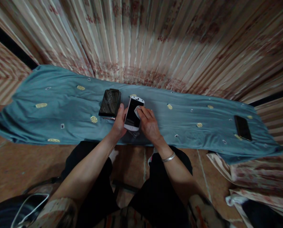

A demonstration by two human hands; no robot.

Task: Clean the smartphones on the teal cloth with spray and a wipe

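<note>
A white smartphone (131,117) with a dark screen is held above the blue cloth, tilted slightly. My left hand (119,122) grips it along its left edge, thumb raised beside the phone. The bent fingers of my right hand (149,123) press a small whitish wipe (137,110) against the right part of the screen; most of the wipe is hidden under the fingertips. Just left of my left hand lies a stack of dark phones (110,103) with a glossy top. Below the white phone shows part of a clear, shiny item (133,134), too hidden to identify.
Blue patterned cloth (184,126) covers a long, narrow surface before me. Near its right end lies another dark phone (243,127). Pleated curtains (141,44) hang behind and at both sides. A white cable (34,207) rests on a dark object at lower left.
</note>
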